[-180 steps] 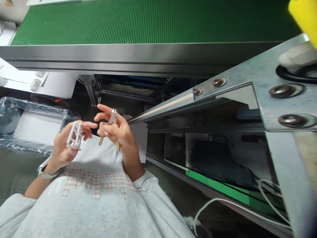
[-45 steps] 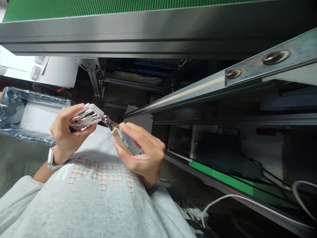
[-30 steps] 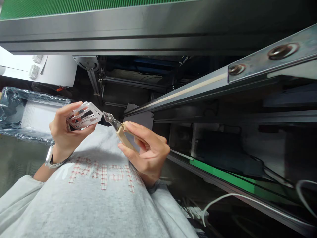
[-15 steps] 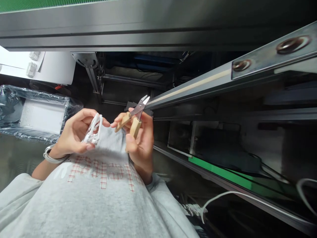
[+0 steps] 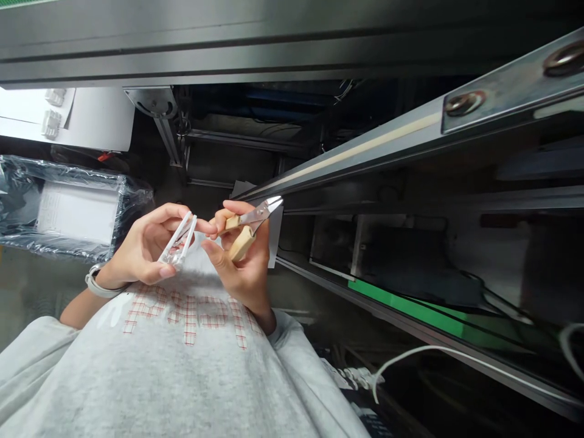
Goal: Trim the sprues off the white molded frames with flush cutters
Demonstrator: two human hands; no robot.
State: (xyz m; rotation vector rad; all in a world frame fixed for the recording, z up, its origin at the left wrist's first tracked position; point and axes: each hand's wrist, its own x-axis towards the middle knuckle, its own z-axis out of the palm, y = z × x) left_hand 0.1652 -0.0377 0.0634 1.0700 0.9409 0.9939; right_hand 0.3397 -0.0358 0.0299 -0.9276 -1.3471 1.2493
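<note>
A plastic frame (image 5: 181,238) is pinched by the left hand (image 5: 146,252), cutters (image 5: 249,222) clasped by the right hand (image 5: 241,267). For trimming, it seems, the blades must be aimed at it.

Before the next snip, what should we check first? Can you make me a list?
1. White plastic frame held firmly in the left hand: ok, pinched between thumb and fingertips.
2. Nippers gripped in the right hand: ok, tan handles sit in the hand.
3. Blades aimed at the frame: not ok, the tips point away to the right.
4. Both hands behind the cutting edges: ok, the blades stick out past them.
5. Blades open enough to bite: cannot tell from this angle.
</note>
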